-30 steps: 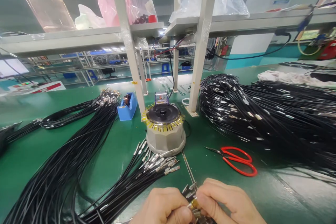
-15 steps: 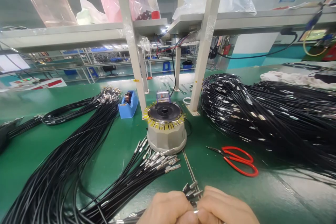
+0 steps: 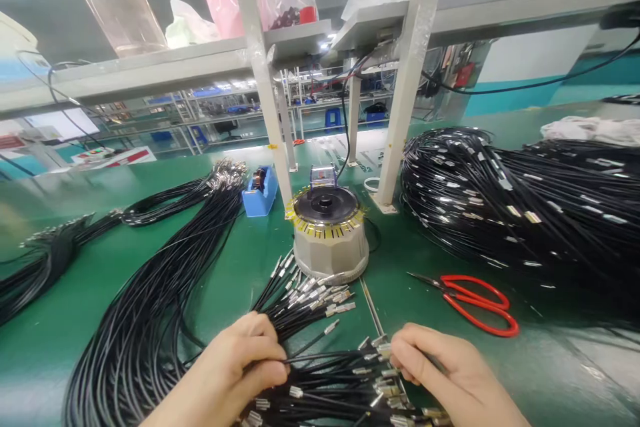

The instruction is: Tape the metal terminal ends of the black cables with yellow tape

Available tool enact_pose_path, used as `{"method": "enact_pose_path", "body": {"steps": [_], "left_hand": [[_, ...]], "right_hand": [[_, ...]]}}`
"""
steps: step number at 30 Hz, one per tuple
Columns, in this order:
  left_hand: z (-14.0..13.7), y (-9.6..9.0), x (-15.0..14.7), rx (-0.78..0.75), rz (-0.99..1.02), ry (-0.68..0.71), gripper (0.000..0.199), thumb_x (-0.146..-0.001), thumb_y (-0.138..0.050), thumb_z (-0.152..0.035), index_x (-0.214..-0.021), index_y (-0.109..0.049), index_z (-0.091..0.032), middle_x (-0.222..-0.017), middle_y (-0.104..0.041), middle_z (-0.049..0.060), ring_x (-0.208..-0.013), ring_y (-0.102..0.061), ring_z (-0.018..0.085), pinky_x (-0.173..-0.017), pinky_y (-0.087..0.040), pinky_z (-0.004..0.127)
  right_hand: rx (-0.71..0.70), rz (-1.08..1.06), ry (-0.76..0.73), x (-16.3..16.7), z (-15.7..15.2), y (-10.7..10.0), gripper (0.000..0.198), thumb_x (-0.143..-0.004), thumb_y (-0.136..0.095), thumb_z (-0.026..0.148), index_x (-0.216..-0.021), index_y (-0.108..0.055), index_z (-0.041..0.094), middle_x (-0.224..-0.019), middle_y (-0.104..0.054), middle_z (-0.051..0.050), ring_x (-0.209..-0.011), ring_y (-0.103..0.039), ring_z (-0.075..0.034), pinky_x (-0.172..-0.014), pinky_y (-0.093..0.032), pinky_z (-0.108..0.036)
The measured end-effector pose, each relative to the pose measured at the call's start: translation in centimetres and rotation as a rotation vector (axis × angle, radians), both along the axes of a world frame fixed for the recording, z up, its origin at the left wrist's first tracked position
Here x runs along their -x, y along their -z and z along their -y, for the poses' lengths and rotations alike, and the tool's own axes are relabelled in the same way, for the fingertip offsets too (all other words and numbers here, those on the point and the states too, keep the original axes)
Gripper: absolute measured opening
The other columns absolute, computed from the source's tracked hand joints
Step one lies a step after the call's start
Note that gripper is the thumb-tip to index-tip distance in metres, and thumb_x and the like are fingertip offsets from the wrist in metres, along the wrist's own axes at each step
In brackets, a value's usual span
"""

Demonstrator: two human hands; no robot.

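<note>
My left hand (image 3: 245, 360) pinches a thin black cable (image 3: 303, 350) a little behind its silver metal end. My right hand (image 3: 435, 363) is closed at the fingertips on a silver connector (image 3: 384, 349) at the end of another black cable. Under and between the hands lies a bundle of black cables (image 3: 330, 383) with metal ends pointing right. Just beyond, a second bunch of metal cable ends (image 3: 315, 293) rests against the foot of a round cream tape dispenser (image 3: 330, 247), its black top ringed with yellow tape strips.
Red-handled scissors (image 3: 480, 303) lie at the right. Behind them sits a large coil of black cables (image 3: 450, 200). Long cables (image 3: 165, 280) spread across the left. A blue tape holder (image 3: 260, 193) stands by the shelf post (image 3: 273, 107); a shelf (image 3: 200, 57) with bags spans above.
My hands, close together at the bottom edge before, are now apart and further up, the left one moved left. The cable bundle beneath them has come into view. The camera has shifted slightly.
</note>
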State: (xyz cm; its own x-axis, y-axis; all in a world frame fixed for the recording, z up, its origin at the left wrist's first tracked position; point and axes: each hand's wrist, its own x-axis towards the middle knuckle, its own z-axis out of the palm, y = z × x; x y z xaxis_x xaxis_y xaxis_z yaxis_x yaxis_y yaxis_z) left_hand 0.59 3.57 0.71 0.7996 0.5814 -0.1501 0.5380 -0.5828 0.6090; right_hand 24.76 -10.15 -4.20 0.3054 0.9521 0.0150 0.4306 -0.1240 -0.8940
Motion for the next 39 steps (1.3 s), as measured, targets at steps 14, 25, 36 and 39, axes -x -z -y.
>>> {"method": "enact_pose_path", "body": {"steps": [14, 25, 36, 39], "left_hand": [[1.4, 1.8, 2.3, 0.046, 0.139, 0.004, 0.022, -0.096, -0.055, -0.031, -0.087, -0.073, -0.022, -0.087, -0.066, 0.001, -0.079, -0.062, 0.012, -0.072, -0.045, 0.016], [1.1, 2.6, 4.4, -0.164, 0.11, -0.006, 0.016, -0.095, -0.057, -0.028, -0.094, -0.074, -0.027, -0.092, -0.065, 0.0, -0.081, -0.064, 0.011, -0.074, -0.047, 0.013], [1.2, 2.9, 2.1, -0.247, 0.1, 0.067, 0.026, -0.089, -0.066, -0.034, -0.114, -0.068, -0.03, -0.108, -0.065, 0.002, -0.095, -0.065, 0.017, -0.083, -0.051, 0.019], [1.4, 3.4, 0.6, -0.236, 0.105, 0.138, 0.026, -0.093, -0.06, -0.033, -0.117, -0.066, -0.026, -0.114, -0.066, 0.005, -0.1, -0.064, 0.018, -0.09, -0.05, 0.021]], "right_hand": [[-0.024, 0.581, -0.345, 0.5, -4.2, -1.4, 0.031, -0.085, -0.054, 0.004, -0.091, -0.075, 0.026, -0.08, -0.073, 0.0, -0.075, -0.064, -0.019, -0.068, -0.042, -0.03], [-0.045, 0.646, -0.45, 1.7, -4.9, -1.5, 0.021, -0.085, -0.065, 0.013, -0.067, -0.07, 0.022, -0.067, -0.072, 0.004, -0.07, -0.059, -0.015, -0.069, -0.031, -0.031], [0.025, 0.526, -0.42, -1.3, -3.4, -2.2, 0.02, -0.08, -0.065, 0.007, -0.073, -0.071, 0.025, -0.077, -0.072, 0.006, -0.077, -0.062, -0.015, -0.071, -0.04, -0.027], [0.045, 0.412, -0.218, -1.9, -3.8, -1.7, 0.023, -0.095, -0.049, 0.02, -0.09, -0.072, 0.024, -0.093, -0.073, 0.001, -0.087, -0.065, -0.017, -0.077, -0.046, -0.028]]}}
